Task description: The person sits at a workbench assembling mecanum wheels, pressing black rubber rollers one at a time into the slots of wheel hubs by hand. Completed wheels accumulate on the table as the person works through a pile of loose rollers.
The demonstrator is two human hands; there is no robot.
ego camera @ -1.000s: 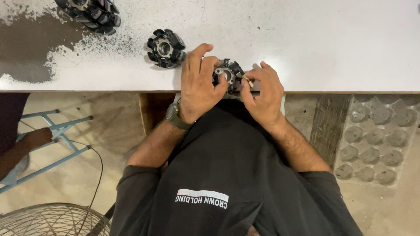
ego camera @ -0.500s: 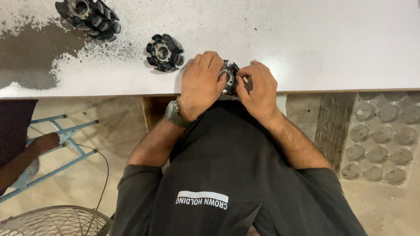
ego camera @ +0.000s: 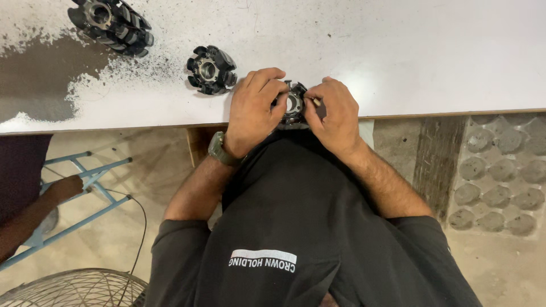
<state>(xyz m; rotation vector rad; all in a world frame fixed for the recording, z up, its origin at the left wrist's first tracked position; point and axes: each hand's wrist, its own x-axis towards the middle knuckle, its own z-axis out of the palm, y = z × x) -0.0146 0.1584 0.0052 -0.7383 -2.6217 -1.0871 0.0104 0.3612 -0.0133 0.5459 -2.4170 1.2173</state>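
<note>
Both my hands hold a small black round metal part [ego camera: 293,103] with a shiny centre hole, at the near edge of the white table [ego camera: 426,57]. My left hand [ego camera: 253,111], with a dark watch on its wrist, curls over the part's left side. My right hand [ego camera: 335,116] grips its right side, and the fingertips pinch something small and pale against the rim. Most of the part is hidden by my fingers.
A similar black toothed part [ego camera: 211,69] lies just left of my hands, and a longer one [ego camera: 111,23] lies at the far left. A dark worn patch [ego camera: 40,79] marks the tabletop. Another person's hand [ego camera: 62,187] rests on a blue frame [ego camera: 85,170]. A wire fan guard [ego camera: 68,287] sits bottom left.
My hands have drawn closer together around the part, covering more of it. The other person's hand has shifted slightly along the blue frame.
</note>
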